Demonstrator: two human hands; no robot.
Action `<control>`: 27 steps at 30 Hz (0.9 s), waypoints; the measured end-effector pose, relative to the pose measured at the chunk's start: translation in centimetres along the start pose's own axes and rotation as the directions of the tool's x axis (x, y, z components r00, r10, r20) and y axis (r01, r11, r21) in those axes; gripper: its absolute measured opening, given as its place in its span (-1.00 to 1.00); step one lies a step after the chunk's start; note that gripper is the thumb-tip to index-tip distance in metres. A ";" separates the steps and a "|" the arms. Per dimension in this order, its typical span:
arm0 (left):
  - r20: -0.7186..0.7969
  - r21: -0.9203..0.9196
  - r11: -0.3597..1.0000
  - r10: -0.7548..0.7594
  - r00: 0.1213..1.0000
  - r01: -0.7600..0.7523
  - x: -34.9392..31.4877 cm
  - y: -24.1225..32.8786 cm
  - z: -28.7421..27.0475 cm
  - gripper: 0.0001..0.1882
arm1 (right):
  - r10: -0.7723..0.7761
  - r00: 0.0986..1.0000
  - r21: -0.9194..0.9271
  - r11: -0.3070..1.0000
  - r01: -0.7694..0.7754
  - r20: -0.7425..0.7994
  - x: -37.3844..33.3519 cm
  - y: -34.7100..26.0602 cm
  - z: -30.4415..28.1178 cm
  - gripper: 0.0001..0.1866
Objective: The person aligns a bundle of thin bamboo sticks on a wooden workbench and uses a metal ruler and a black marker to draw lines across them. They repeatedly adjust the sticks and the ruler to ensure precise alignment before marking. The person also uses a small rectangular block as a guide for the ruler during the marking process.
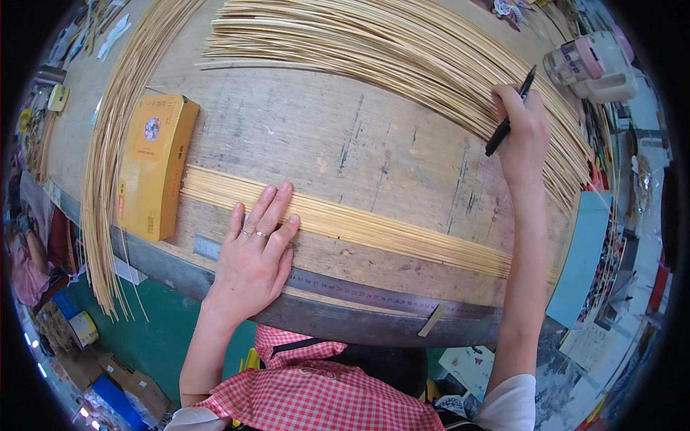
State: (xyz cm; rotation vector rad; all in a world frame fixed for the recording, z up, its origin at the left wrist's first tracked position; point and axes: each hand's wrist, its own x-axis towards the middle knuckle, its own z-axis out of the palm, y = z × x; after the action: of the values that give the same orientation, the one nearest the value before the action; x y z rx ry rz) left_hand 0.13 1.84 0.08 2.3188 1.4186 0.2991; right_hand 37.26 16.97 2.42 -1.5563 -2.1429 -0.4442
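Note:
My left hand (253,251) lies flat with fingers stretched across a row of thin pale bamboo strips (374,226), pressing on them near their left part. Two rings show on its fingers. The left ends of the strips meet the side of a yellow box (149,169). Beneath my left wrist runs a metal ruler (359,291), along the table's near edge and partly covered by the hand. Over a large spread of bamboo strips (338,43), my right hand (523,133) is closed round a black pen (499,136), held aslant. My right forearm hides the right end of the row.
A loose bundle of strips (115,136) hangs over the table's left edge. A small flat piece (432,320) lies across the near edge. At the right stand a pale blue box (581,251) and a clear jug with a pink lid (589,65).

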 end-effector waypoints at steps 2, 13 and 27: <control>-0.005 -0.014 1.000 0.004 1.000 -0.004 0.1 0.0 -0.1 -0.49 | -0.013 0.998 0.054 0.998 0.016 -0.057 -0.2 0.6 -0.5 -0.70; 0.006 -0.007 1.000 0.006 1.000 -0.006 0.0 -0.2 -0.3 -0.54 | -0.023 0.951 0.317 0.945 -0.080 0.307 -7.0 -2.5 -8.9 -0.79; 0.012 0.003 1.000 -0.003 1.000 0.003 -0.1 -0.2 -0.1 -0.51 | -0.154 0.899 0.437 0.898 -0.045 0.409 -9.3 -7.0 -5.6 -0.70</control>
State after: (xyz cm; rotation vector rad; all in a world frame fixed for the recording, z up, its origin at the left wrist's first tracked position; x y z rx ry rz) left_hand -0.08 1.89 0.11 2.3168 1.4177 0.2816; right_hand 33.99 4.50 2.20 -1.4213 -2.3961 0.3994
